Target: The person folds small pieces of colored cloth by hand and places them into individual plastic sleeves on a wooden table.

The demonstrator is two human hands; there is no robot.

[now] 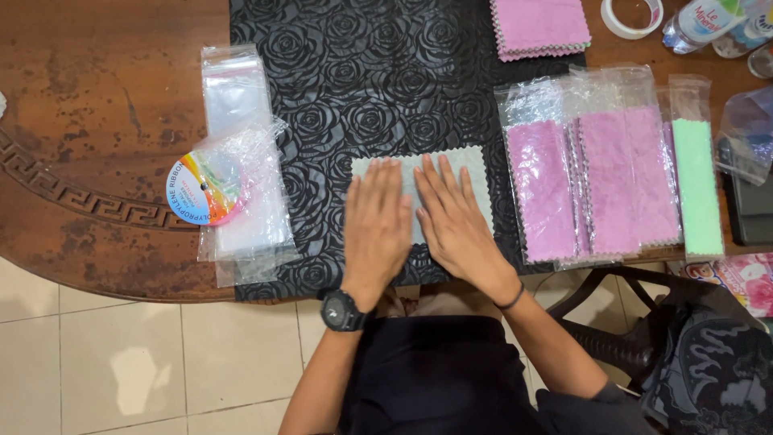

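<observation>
A pale grey cloth (475, 173) with zigzag edges lies flat on the black rose-embossed mat (362, 72). My left hand (377, 229), a black watch on its wrist, presses palm down on the cloth's left part. Beside it, almost touching, my right hand (455, 225) lies flat on the cloth's middle with fingers spread. Neither hand grips anything. Only the cloth's right strip and top edge show around the hands.
Clear plastic sleeves (233, 89) and a ribbon spool (201, 189) lie left of the mat. Bagged pink cloths (592, 177) and a green one (696, 185) lie right. A stack of pink cloths (539, 26), a tape roll (632, 16) and bottles (708, 20) sit at the back. A chair (604, 322) stands lower right.
</observation>
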